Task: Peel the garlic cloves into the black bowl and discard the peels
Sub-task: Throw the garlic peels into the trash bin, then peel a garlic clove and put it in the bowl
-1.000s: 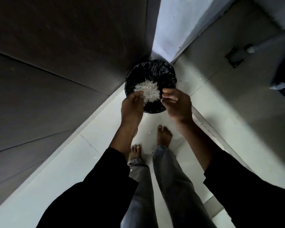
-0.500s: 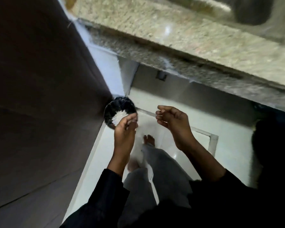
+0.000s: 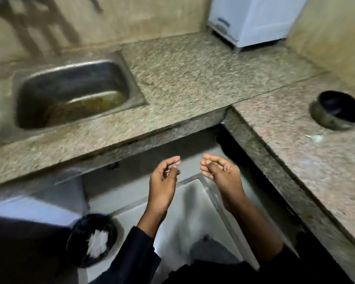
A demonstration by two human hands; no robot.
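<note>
Black bowl (image 3: 339, 109) sits on the tabletop (image 3: 193, 78) at far right, upright, contents not visible from this angle. It lies right and beyond both hands, so the right hand (image 3: 220, 173) is the nearer one; the reach would go right and away over the tabletop edge. Right hand fingers loosely curled, nothing visibly held. Left hand (image 3: 164, 177) has thumb against fingertips, maybe a scrap of peel pinched there, too small to be sure. Peels (image 3: 96, 242) lie as a white heap in the black-lined bin (image 3: 80, 232) on the floor, near left. Sink (image 3: 70, 93) far left. A pale fleck (image 3: 316, 138) lies near the bowl.
</note>
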